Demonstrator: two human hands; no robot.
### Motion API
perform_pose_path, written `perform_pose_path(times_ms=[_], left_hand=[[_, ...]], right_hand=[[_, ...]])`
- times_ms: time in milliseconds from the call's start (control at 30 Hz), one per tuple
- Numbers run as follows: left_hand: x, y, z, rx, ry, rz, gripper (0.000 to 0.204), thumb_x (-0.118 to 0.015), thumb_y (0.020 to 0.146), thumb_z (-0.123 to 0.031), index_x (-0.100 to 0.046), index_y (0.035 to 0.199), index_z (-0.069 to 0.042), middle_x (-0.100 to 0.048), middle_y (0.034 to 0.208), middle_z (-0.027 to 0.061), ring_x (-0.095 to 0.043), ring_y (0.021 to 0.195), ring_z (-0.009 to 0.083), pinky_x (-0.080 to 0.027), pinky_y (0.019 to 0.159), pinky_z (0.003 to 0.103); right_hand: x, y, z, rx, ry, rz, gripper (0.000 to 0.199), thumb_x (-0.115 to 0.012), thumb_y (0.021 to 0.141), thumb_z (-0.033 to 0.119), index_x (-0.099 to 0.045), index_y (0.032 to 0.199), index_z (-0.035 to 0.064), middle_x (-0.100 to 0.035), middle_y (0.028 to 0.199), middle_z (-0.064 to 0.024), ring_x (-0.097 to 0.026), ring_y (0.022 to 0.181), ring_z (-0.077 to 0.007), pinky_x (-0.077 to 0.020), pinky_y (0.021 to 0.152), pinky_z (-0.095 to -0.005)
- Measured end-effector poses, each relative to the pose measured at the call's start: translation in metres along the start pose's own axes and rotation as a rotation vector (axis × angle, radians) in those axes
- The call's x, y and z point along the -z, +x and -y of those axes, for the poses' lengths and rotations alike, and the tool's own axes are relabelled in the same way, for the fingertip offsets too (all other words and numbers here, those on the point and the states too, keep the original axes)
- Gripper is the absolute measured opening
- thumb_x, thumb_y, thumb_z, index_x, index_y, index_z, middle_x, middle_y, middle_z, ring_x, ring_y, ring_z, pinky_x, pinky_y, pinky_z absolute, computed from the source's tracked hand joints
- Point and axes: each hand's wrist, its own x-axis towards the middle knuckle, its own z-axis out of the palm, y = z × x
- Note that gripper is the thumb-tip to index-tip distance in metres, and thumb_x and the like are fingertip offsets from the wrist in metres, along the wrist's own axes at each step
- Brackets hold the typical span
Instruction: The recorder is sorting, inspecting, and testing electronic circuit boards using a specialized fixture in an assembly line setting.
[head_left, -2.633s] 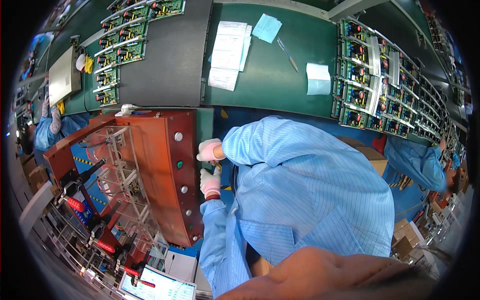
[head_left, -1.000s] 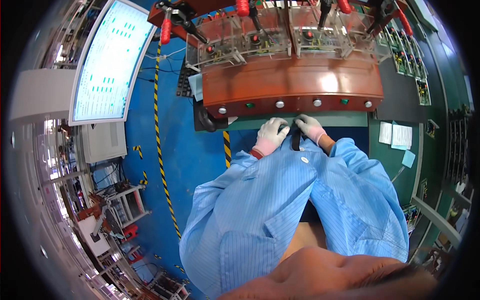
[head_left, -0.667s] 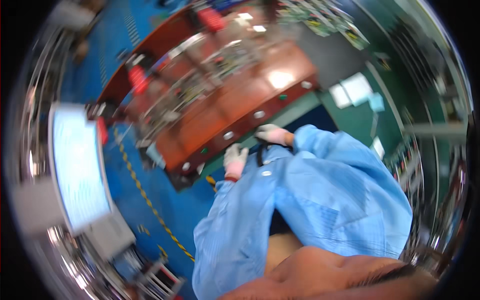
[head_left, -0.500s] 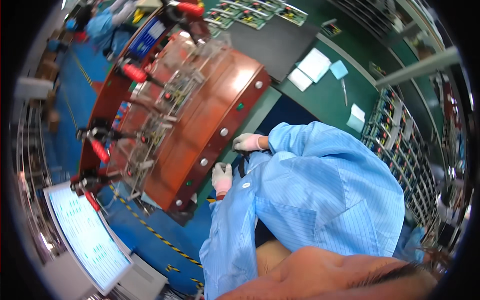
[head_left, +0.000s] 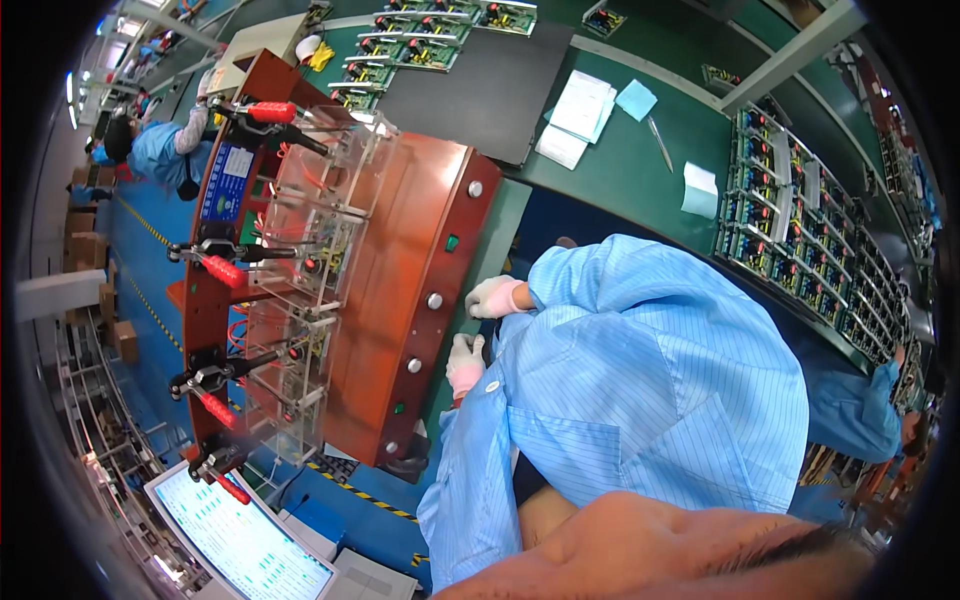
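Note:
My left hand (head_left: 466,366), in a white and pink glove, is in front of my waist at the front edge of the green bench. Its thumb and fingers are a little apart, with nothing visible between them. My right hand (head_left: 494,297), gloved alike, lies just beyond it with its fingers curled together. What they hold, if anything, is hidden. A dark strip shows between the hands, too small to name. Nearest to both stands a reddish-brown test fixture (head_left: 375,310) with round silver buttons and green switches along its front. Red-handled toggle clamps (head_left: 222,271) and clear plastic plates sit behind them.
Green circuit boards stand on the bench (head_left: 625,165) beyond a dark mat (head_left: 470,85) and in a rack (head_left: 790,220) at right. Papers (head_left: 580,105) and a pen (head_left: 660,145) lie nearby. A lit monitor (head_left: 240,535) stands lower left. Co-workers (head_left: 165,150) are at far left and right.
The view has swung, so the fixture appears more upright and the monitor lower. Both hands remain close together near my waist; the left now appears nearer the right.

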Motion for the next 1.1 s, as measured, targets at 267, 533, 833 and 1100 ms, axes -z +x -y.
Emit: perform_pose_path(times_ms=[267,533,833,1100], left_hand=[[-0.004,0.006,0.009,-0.027,-0.107,0.039,0.031,-0.050,0.094,-0.038,-0.056,0.103,-0.009,-0.066,0.097,0.0130,-0.060,0.085,0.0386,-0.045,0.077,0.045],[-0.025,0.031,0.041,-0.104,-0.229,-0.052,0.037,-0.044,0.095,-0.040,-0.057,0.107,-0.007,-0.065,0.101,0.0177,-0.057,0.090,0.0432,-0.045,0.080,0.046],[-0.013,0.034,0.020,0.013,-0.185,0.009,0.038,-0.038,0.091,-0.040,-0.056,0.109,-0.012,-0.063,0.109,0.0208,-0.055,0.097,0.0481,-0.044,0.081,0.053],[-0.013,0.021,0.008,0.095,-0.180,-0.055,0.037,-0.037,0.092,-0.038,-0.056,0.109,-0.011,-0.064,0.111,0.0191,-0.057,0.099,0.0463,-0.045,0.083,0.052]], right_hand=[[0.012,0.012,0.002,-0.050,-0.003,-0.095,0.032,-0.051,0.084,0.034,-0.069,0.093,0.0091,-0.070,0.085,-0.0073,-0.065,0.076,-0.0271,-0.0502,0.070,-0.0357],[0.029,0.010,0.016,-0.221,0.334,0.098,0.025,-0.054,0.080,0.025,-0.068,0.078,0.0043,-0.066,0.065,-0.0057,-0.062,0.057,-0.0197,-0.0495,0.060,-0.0302],[0.024,0.016,-0.001,-0.139,0.434,0.056,0.023,-0.055,0.080,0.022,-0.065,0.078,0.0020,-0.063,0.067,-0.0064,-0.055,0.049,-0.0164,-0.0446,0.049,-0.0281],[0.025,0.016,0.012,-0.221,0.612,0.117,0.020,-0.054,0.084,0.017,-0.062,0.081,-0.0009,-0.062,0.070,-0.0095,-0.056,0.047,-0.0187,-0.0451,0.047,-0.0287]])
